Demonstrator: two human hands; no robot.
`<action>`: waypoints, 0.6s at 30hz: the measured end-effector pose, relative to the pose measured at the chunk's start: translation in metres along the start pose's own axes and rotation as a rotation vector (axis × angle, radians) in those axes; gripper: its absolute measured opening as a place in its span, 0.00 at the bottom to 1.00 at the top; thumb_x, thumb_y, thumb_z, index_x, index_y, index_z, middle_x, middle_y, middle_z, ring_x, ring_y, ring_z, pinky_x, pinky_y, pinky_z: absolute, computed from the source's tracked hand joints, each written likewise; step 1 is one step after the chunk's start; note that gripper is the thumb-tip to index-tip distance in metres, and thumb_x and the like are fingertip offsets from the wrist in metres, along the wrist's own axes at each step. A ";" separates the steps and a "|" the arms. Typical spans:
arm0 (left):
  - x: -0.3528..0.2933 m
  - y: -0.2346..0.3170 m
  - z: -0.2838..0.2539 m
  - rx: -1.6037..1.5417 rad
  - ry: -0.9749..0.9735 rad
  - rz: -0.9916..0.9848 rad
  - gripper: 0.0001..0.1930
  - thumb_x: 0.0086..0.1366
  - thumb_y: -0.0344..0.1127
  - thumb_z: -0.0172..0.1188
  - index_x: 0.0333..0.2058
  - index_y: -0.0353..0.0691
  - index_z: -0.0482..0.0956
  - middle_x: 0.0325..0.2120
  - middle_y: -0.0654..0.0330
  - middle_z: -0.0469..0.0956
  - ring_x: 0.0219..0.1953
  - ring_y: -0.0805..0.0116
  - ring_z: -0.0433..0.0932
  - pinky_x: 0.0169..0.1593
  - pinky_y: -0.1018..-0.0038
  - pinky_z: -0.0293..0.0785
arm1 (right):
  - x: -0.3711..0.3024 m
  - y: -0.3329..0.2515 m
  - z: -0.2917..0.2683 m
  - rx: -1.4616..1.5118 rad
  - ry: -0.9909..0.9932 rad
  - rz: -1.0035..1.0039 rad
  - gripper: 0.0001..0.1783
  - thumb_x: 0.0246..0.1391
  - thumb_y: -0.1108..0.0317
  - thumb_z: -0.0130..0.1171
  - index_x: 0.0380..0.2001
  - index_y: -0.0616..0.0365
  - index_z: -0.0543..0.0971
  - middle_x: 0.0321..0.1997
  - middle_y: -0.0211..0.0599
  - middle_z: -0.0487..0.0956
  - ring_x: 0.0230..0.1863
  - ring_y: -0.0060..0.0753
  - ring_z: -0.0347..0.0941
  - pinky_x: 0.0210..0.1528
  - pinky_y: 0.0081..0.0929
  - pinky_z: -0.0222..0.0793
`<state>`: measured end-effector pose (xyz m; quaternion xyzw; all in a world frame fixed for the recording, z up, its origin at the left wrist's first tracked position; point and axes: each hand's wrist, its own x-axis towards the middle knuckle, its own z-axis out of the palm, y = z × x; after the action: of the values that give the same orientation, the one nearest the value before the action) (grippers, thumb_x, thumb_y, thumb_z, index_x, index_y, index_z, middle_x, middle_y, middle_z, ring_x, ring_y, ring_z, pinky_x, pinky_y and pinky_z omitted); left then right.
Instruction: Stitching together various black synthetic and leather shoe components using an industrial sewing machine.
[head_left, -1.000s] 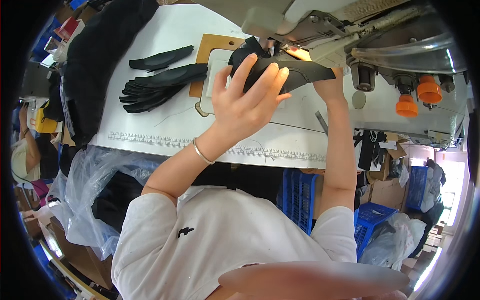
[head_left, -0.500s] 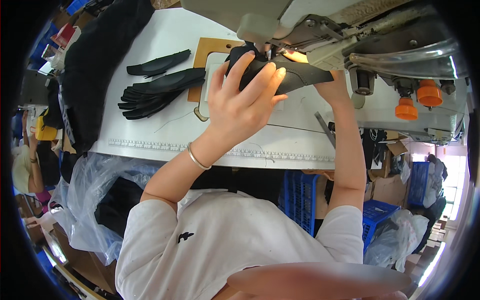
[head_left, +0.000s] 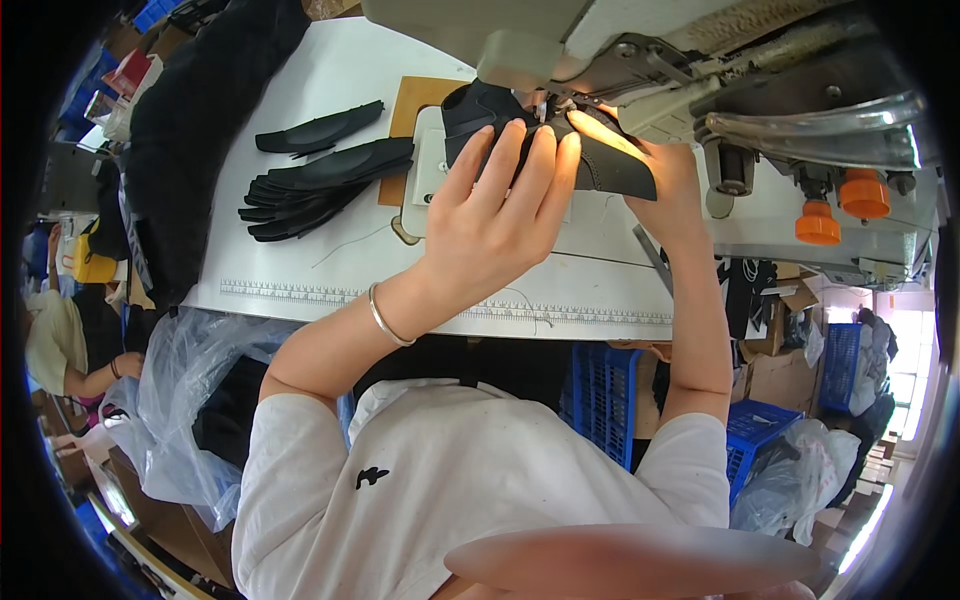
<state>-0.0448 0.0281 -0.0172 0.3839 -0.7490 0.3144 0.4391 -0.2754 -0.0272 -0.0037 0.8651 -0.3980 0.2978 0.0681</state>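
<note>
A black shoe upper (head_left: pixel 618 172) with a stitched seam lies beneath the needle area of a sewing machine (head_left: pixel 520 58). My left hand (head_left: pixel 497 205) rests on its near side, fingers stretched out and slightly apart, thumb hidden. At the other end, my right hand (head_left: pixel 668 190) holds the upper's right part, with a brightly lit finger along the top; its other fingers are mostly hidden behind the material. Left of the machine bed lie a stack of black cut pieces (head_left: pixel 310 190) and a single black piece (head_left: pixel 320 128).
A ruler strip (head_left: pixel 440 305) runs along the front of the white table (head_left: pixel 260 270). Dark fabric (head_left: pixel 205 130) covers its left side. Orange knobs (head_left: pixel 818 222) hang at right. Below are a clear plastic bag (head_left: pixel 180 400) and blue crates (head_left: pixel 603 395). Another person's arm (head_left: pixel 105 375) shows far left.
The shoe upper has turned, its right end now lower. My left fingers have straightened and lie flatter along its near edge. My right finger has come further over the top.
</note>
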 end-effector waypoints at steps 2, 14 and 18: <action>-0.002 0.000 0.001 0.023 0.023 0.022 0.13 0.52 0.29 0.62 0.37 0.34 0.85 0.40 0.52 0.80 0.45 0.54 0.80 0.52 0.61 0.80 | -0.003 -0.010 -0.005 -0.026 -0.012 0.002 0.18 0.47 0.73 0.66 0.45 0.54 0.83 0.32 0.39 0.81 0.32 0.44 0.77 0.36 0.36 0.73; 0.001 0.000 0.002 0.028 0.011 0.041 0.12 0.50 0.27 0.62 0.34 0.29 0.84 0.36 0.49 0.79 0.45 0.51 0.82 0.52 0.60 0.82 | 0.006 -0.052 -0.019 -0.174 -0.009 -0.004 0.32 0.47 0.72 0.66 0.58 0.34 0.81 0.32 0.28 0.77 0.27 0.34 0.76 0.27 0.31 0.74; 0.000 -0.002 0.004 0.045 0.022 0.052 0.12 0.49 0.27 0.62 0.34 0.29 0.83 0.36 0.50 0.80 0.44 0.52 0.82 0.53 0.59 0.82 | 0.006 -0.063 -0.022 -0.182 -0.038 0.039 0.32 0.44 0.71 0.67 0.56 0.37 0.82 0.37 0.26 0.78 0.26 0.34 0.77 0.26 0.32 0.75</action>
<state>-0.0448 0.0240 -0.0181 0.3706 -0.7464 0.3469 0.4303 -0.2364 0.0196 0.0253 0.8529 -0.4412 0.2453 0.1332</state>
